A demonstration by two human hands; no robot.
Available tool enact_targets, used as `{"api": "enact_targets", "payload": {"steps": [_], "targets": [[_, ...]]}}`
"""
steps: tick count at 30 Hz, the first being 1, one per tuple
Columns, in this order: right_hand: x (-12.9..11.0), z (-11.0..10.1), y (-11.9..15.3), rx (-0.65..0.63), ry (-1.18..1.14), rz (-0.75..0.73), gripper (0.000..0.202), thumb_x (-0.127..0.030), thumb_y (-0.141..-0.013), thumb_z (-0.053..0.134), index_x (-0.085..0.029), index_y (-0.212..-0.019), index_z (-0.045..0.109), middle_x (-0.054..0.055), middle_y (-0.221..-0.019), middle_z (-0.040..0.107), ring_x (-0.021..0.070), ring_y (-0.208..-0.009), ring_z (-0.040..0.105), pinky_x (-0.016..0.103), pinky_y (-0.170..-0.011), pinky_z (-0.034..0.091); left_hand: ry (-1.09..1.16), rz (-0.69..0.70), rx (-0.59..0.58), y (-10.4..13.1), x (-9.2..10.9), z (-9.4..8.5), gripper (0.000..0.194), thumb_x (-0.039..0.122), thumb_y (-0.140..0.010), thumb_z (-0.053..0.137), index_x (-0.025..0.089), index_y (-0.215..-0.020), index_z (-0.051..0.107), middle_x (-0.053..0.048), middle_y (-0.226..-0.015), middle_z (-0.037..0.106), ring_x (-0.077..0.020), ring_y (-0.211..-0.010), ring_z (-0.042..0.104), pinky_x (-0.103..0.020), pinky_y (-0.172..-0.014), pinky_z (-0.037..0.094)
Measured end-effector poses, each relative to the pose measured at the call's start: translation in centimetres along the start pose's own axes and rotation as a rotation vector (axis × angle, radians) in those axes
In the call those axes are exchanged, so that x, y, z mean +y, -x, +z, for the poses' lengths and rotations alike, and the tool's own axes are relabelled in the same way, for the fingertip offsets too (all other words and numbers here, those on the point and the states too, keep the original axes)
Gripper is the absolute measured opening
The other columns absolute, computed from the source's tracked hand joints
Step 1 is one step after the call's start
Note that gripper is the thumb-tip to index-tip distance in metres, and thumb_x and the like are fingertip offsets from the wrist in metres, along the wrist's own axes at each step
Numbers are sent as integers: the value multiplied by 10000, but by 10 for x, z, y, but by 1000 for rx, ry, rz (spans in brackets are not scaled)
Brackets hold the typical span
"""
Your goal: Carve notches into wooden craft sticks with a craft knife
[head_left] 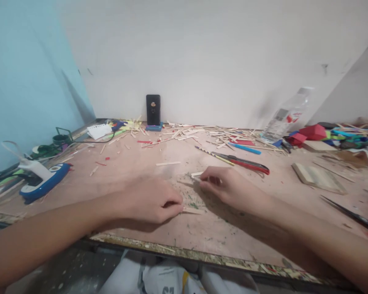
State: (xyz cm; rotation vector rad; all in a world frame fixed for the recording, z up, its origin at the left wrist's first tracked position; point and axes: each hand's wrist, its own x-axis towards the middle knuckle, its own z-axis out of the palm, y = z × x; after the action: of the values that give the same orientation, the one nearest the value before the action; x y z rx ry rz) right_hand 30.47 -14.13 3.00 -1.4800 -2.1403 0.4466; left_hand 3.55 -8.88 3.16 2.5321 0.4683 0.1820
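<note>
Pinching with closed grip: left hand [151, 200] on flat wooden strip [193, 211], right hand [230, 187] on slim whitish piece [196, 178].

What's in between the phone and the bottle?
In the head view, a messy pile of thin sticks lies between the phone and the bottle, with a red scrap among them.

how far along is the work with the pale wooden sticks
Done: little to see; small green scraps on the pinkish wooden tabletop hint at some work, but no joined sticks show. In hand: the left hand pinches a flat pale wooden stick; the right hand, a thin, blurred piece. Left: probably most, judging by the loose pale wooden sticks along the wall.
</note>
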Motion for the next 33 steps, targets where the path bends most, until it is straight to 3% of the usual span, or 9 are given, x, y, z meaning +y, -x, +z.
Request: {"api": "enact_targets", "payload": {"steps": [4,9,11,14,16,19,23,26,33], "targets": [[-2,-9,-4,74,-166,131,259,-323,-933,682,-222,-1149,783,59,-955,823,239,-838,737,363,-803,557,-157,19,66,1,-5,2,323,304,-1028,559,180,-732,591,-28,-755,646,-165,-695,508,-350,-674,300],[-9,-12,-6,65,-507,266,317,-450,-908,712,-221,-1110,797,91,-1048,836,245,-910,767,379,-807,598,-129,72,71,1,-12,-2,215,278,-1027,583,188,-857,678,-33,-895,719,-181,-840,628,-330,-780,409],[-11,-13,-5,34,-648,322,369,-456,-880,736,-214,-1157,760,105,-1048,833,222,-827,762,356,-716,598,-87,91,49,0,-14,-3,155,235,-1005,615,193,-884,702,-29,-932,736,-178,-873,651,-316,-796,430],[-14,-14,-3,-36,-772,376,339,-457,-835,821,-224,-1062,726,44,-796,774,151,-577,628,278,-496,463,-30,99,10,-1,-16,-2,106,203,-980,656,198,-899,724,-24,-937,745,-175,-872,663,-298,-786,442],[-17,-13,-2,-94,-798,382,304,-476,-825,865,-233,-940,725,-16,-620,664,116,-493,516,242,-425,341,0,97,-10,-1,-16,-1,98,208,-980,671,198,-903,731,-21,-921,741,-172,-852,661,-291,-769,436],[-23,-10,0,-175,-784,359,275,-447,-772,934,-226,-807,774,-48,-551,569,79,-458,418,221,-397,263,34,99,-22,-2,-15,2,107,233,-985,695,189,-896,732,-23,-903,732,-173,-831,647,-295,-753,420],[-31,-5,3,-257,-742,322,247,-416,-749,959,-234,-763,792,-28,-626,648,98,-474,537,223,-415,399,58,107,-33,-3,-14,3,95,227,-984,721,188,-901,746,-18,-887,739,-179,-844,654,-298,-755,414],[-33,1,5,-239,-733,338,244,-429,-778,942,-255,-835,779,-28,-635,685,134,-498,629,243,-456,493,66,114,-35,-3,-14,3,112,229,-1008,716,178,-914,749,-26,-892,743,-183,-854,656,-303,-763,414],[-33,4,6,-234,-631,269,281,-509,-868,864,-240,-825,795,0,-695,694,143,-542,637,269,-480,505,88,182,-42,-3,-16,0,170,217,-1067,645,168,-962,769,-39,-957,760,-185,-936,685,-306,-851,468]]}}
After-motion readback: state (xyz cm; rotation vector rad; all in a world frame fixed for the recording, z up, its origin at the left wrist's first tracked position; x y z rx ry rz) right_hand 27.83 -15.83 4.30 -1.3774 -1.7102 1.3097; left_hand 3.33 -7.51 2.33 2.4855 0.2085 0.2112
